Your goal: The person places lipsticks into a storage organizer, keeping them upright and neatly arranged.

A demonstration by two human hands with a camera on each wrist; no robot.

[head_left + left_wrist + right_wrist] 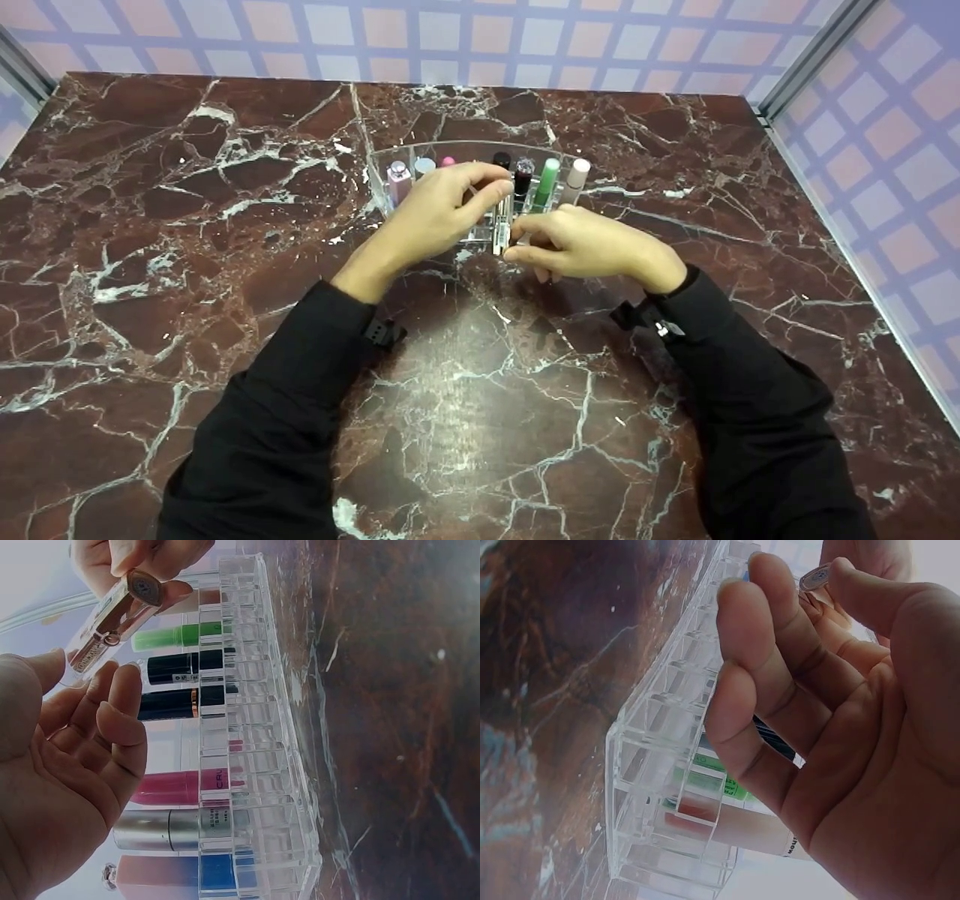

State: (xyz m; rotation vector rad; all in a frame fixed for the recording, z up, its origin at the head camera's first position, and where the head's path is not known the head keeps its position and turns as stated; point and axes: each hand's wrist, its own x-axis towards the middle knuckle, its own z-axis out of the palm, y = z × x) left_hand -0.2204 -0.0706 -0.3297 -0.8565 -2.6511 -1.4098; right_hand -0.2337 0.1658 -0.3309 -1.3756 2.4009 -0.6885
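Observation:
A slim, shiny gold cosmetic tube point(502, 225) with a clear section, possibly a lip gloss, stands nearly upright between both hands. My left hand point(454, 201) pinches its top end between thumb and forefinger; the other left fingers curl loosely in the left wrist view. Lower down, my right hand point(585, 241) pinches the tube's bottom end point(817, 577) with thumb and fingers. Directly behind the hands is a clear acrylic cosmetics holder point(262, 709), partly hidden by them. It holds a green tube point(547, 182), a beige tube point(576, 180) and a lilac bottle point(399, 181).
More cosmetics stand in the holder: a magenta tube point(169, 789), a silver tube point(154, 829) and a black tube point(169, 703). Underneath is a dark red marbled table point(465, 435). Checkered panels point(495, 41) border its back and right edges.

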